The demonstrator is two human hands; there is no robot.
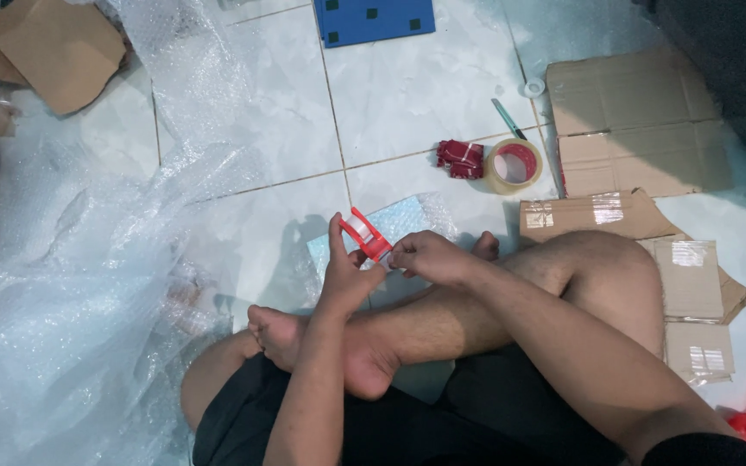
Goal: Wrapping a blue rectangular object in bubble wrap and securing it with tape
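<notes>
While the person is sitting cross-legged on the tiled floor [407, 95], the left hand [345, 274] is gripping a small red tape dispenser [364, 233], thumb & fingers closed round its lower end. Dispenser's long axis is running diagonally, upper-left to lower-right, its lower-right end pointing at the right hand [425, 257]. Right hand is lying just beside that end, fingertips pinched shut, prob. on the tape tip; too small to confirm. Both hands are hovering above a bubble-wrapped parcel [407, 217]. A brown tape roll [513, 166] is lying well apart, upper right.
</notes>
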